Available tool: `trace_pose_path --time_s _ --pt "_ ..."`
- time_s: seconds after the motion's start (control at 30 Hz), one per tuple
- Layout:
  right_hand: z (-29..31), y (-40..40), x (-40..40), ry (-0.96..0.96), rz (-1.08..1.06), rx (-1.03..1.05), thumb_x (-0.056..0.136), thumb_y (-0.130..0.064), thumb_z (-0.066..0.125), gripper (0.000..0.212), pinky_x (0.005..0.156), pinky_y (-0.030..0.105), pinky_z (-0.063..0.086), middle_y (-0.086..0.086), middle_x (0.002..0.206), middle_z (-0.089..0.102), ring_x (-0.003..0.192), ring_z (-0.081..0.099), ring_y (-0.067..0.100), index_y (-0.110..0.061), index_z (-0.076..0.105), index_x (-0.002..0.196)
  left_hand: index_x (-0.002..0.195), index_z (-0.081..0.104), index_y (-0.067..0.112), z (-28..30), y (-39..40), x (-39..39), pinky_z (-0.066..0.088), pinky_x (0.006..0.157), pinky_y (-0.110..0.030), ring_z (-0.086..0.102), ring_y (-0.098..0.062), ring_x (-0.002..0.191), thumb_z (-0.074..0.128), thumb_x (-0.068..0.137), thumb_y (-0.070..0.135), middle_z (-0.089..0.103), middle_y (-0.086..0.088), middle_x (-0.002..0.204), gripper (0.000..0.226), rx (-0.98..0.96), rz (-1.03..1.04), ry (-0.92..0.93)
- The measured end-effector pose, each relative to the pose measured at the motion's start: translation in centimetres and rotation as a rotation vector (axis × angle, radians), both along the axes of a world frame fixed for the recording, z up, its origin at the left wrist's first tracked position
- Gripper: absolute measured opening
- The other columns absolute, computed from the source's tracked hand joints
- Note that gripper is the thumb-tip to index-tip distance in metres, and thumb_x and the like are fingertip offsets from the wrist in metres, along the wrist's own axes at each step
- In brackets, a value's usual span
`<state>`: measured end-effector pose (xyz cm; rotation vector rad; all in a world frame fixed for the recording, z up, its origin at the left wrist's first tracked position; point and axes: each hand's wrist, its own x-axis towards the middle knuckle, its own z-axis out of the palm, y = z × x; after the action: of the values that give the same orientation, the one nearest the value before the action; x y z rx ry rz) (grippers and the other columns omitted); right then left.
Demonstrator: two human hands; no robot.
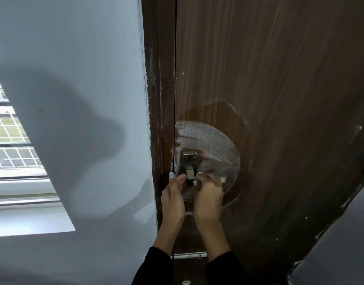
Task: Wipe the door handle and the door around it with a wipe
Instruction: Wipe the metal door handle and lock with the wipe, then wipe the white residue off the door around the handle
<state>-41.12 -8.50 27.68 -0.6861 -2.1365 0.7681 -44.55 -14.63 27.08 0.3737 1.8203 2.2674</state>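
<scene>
The brown wooden door carries a metal door handle near its left edge. A round wet, streaky patch surrounds the handle plate. My right hand is closed over the handle's lever, and only the lever's tip pokes out to the right. Small white bits of the wipe show between its fingers. My left hand is just left of it, fingertips pinched against the handle's square stem, thumb raised. The rest of the wipe is hidden under my right hand.
The dark door frame runs along the door's left edge, beside a pale blue wall. A window with a white sill is at the far left. A metal latch plate sits lower on the door. A dark surface fills the lower right.
</scene>
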Motion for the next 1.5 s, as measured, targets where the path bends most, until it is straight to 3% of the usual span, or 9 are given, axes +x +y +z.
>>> trace_pose_path --time_s 0.17,0.33,0.5,0.73,0.9,1.13,1.3,1.43,1.5 --pt "-0.8 -0.2 0.5 0.074 0.128 -0.066 0.089 0.003 0.050 0.026 0.089 0.009 0.041 0.013 0.117 0.055 0.091 0.051 -0.011 0.001 0.057 0.114 0.121 0.061 0.013 0.0 0.1 0.1 0.041 0.098 -0.026 0.059 -0.011 0.110 0.024 0.096 0.047 0.064 0.002 0.115 0.056 0.012 0.030 -0.005" --pt "0.5 2.1 1.6 -0.031 -0.116 0.053 0.084 0.000 0.057 0.030 0.094 0.025 0.044 0.013 0.117 0.058 0.106 0.053 0.019 -0.004 0.061 0.114 0.125 0.057 0.008 0.3 0.0 0.2 0.039 0.103 -0.029 0.058 -0.015 0.111 0.020 0.096 0.045 0.062 -0.003 0.121 0.060 -0.017 0.026 0.033" --pt "0.1 0.9 1.4 -0.180 0.040 0.022 0.094 -0.011 0.045 0.033 0.104 0.020 0.031 0.005 0.133 0.044 0.118 0.043 0.012 -0.011 0.049 0.127 0.123 0.058 0.005 0.4 0.5 0.5 0.039 0.105 -0.033 0.058 -0.020 0.113 0.022 0.096 0.045 0.063 -0.010 0.123 0.060 0.002 0.080 0.023" --pt "0.2 2.3 1.5 -0.091 -0.096 0.031 0.084 0.000 0.056 0.032 0.099 0.032 0.038 0.011 0.123 0.050 0.113 0.047 0.023 -0.004 0.058 0.115 0.119 0.060 0.005 0.2 0.4 0.2 0.041 0.105 -0.035 0.060 -0.020 0.108 0.022 0.099 0.043 0.064 -0.011 0.120 0.058 0.000 0.088 0.024" --pt "-1.2 0.6 1.3 0.037 0.102 0.066 0.092 -0.002 0.048 0.027 0.095 0.008 0.034 0.001 0.119 0.051 0.109 0.050 0.013 -0.016 0.059 0.113 0.119 0.061 0.004 0.3 0.6 0.2 0.040 0.107 -0.039 0.060 -0.023 0.111 0.024 0.098 0.043 0.064 -0.012 0.119 0.057 0.017 0.114 0.014" --pt "-1.0 1.6 1.3 0.003 -0.088 0.038 0.085 0.006 0.054 0.034 0.098 0.029 0.043 0.015 0.126 0.051 0.111 0.050 0.022 -0.002 0.058 0.118 0.119 0.061 0.004 0.0 0.4 0.1 0.042 0.100 -0.031 0.062 -0.018 0.104 0.023 0.098 0.042 0.065 -0.008 0.114 0.058 0.023 0.098 0.031" --pt "-1.7 0.6 1.6 0.071 0.075 0.025 0.085 0.005 0.051 0.033 0.088 0.003 0.027 0.013 0.122 0.055 0.112 0.048 0.023 -0.004 0.059 0.116 0.118 0.062 0.005 0.3 0.7 0.2 0.042 0.101 -0.034 0.061 -0.020 0.105 0.024 0.098 0.042 0.065 -0.006 0.113 0.056 0.014 0.140 0.024" --pt "-1.6 2.6 2.1 0.153 -0.096 -0.001 0.080 0.013 0.054 0.038 0.088 0.004 0.032 0.017 0.120 0.053 0.099 0.051 0.001 0.001 0.058 0.116 0.117 0.062 0.008 0.3 0.9 0.2 0.041 0.102 -0.034 0.061 -0.019 0.105 0.024 0.099 0.043 0.064 -0.001 0.110 0.055 0.001 0.137 0.016" --pt "-1.5 2.5 1.7 0.131 -0.121 0.029 0.079 0.014 0.056 0.038 0.094 0.018 0.041 0.020 0.120 0.053 0.103 0.051 0.006 0.003 0.058 0.115 0.115 0.063 0.009 0.3 0.9 0.0 0.042 0.102 -0.035 0.062 -0.020 0.104 0.024 0.099 0.042 0.064 -0.001 0.108 0.054 -0.003 0.144 0.019"
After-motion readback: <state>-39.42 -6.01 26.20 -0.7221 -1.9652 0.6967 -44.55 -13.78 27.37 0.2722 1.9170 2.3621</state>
